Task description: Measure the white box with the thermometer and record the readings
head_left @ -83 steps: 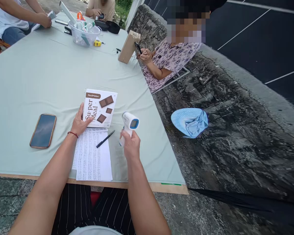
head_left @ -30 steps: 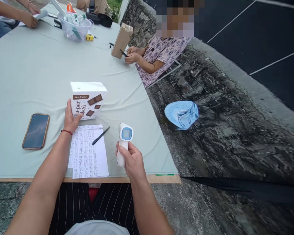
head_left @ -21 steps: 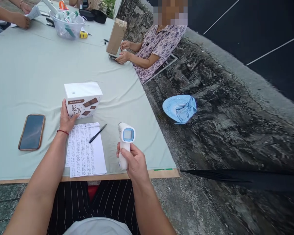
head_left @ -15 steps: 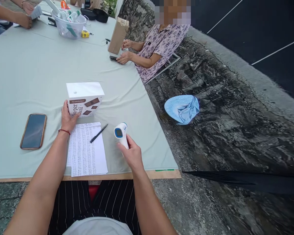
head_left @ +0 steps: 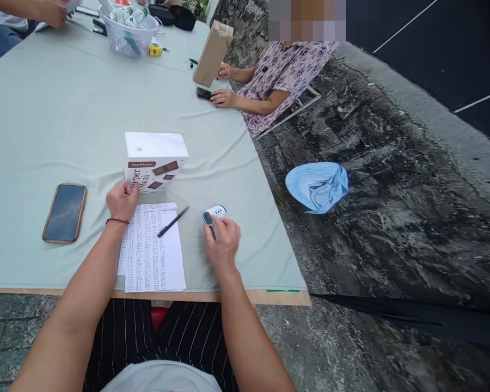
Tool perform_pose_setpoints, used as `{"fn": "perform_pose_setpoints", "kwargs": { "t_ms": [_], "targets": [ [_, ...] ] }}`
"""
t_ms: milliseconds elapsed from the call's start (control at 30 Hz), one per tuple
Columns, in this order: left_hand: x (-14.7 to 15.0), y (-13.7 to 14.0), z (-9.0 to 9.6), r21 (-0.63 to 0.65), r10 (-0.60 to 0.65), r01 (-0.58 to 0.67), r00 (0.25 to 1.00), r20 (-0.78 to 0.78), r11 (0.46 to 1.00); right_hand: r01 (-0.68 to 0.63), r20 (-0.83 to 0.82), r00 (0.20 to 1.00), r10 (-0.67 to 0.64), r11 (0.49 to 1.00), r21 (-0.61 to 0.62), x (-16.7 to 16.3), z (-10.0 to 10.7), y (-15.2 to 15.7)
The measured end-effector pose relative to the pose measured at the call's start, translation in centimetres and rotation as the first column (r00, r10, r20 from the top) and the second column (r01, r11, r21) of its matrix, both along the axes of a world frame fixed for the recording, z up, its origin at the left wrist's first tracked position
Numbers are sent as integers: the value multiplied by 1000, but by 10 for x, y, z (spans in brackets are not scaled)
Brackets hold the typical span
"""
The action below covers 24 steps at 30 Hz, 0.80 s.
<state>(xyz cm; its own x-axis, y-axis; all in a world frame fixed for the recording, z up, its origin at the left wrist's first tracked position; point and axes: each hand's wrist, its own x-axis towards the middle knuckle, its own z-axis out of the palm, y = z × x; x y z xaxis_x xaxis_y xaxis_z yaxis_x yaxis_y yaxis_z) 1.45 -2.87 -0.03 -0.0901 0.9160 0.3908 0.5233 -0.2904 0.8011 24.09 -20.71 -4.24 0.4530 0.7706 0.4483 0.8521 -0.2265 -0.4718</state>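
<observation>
Two boxes (head_left: 156,146), two phones (head_left: 64,212), one thermometer (head_left: 218,210), one tape measure (head_left: 155,49), one basin (head_left: 124,42), one blue hat (head_left: 310,188).

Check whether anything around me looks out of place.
The blue hat looks out of place: it's crumpled and seems to lie on the dark stony ground beside the table. I see no spill.

The white box (head_left: 157,162) reads "NutriMotion" and, partly covered, apparently "Su-per Meal"

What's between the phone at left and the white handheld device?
In the head view, left to right: the left hand, the written sheets, and the black pen lying across their right edge.
</observation>
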Motion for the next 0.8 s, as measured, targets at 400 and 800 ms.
{"fn": "perform_pose_setpoints", "kwargs": {
  "t_ms": [400,800],
  "targets": [
    [13,-12,-12,-126,-564,580,681,-466,805,-326,-146,944,296,905,-273,-23,6,54],
    [17,-15,-1,-302,-618,544,626,-475,783,-69,-736,640,220,971,230,-48,12,46]
  ]
}}
